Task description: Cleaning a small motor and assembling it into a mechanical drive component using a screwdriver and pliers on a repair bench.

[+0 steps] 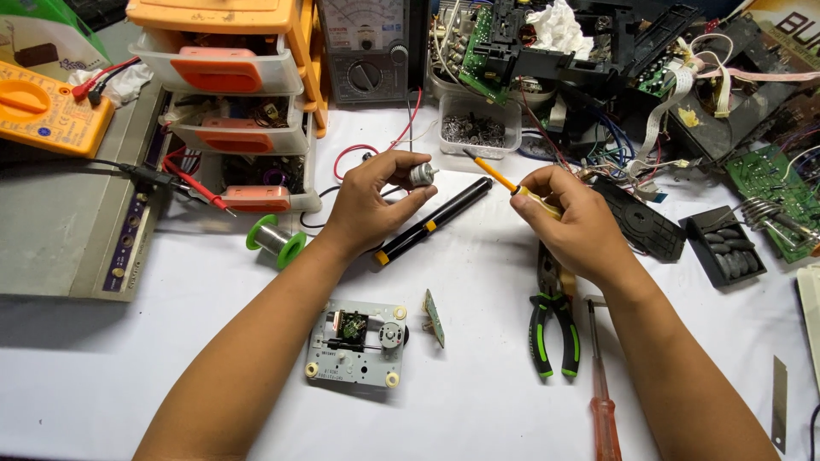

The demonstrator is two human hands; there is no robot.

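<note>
We cannot see much of the small motor (420,174): our left hand (369,198) wraps around it, so only a silvery round end and a stub of shaft show past the fingertips, above the white table (478,376) and just in front of the clear tub of small metal parts (479,130). The left fingers are closed on that motor, thumb below and forefinger above. Our right hand (571,224) is closed on a yellow-handled screwdriver (500,177); most of the handle is buried in the fist, and the thin shaft points up and left towards the motor, its tip a little apart from it. Whether the tip is flat or crossed is too small to tell. The handles of the green and black pliers (553,329) show below the right wrist, but their jaws are hidden under it. The red screwdriver (603,401) runs off the bottom edge, and the pile of circuit boards and ribbon cables (683,77) at upper right is too tangled to sort out. Between our forearms lies a small drive mechanism on a grey plate (359,346), and a black pen-shaped tool (436,220) lies slanted under the left hand, near a green spool of solder (277,240).
</note>
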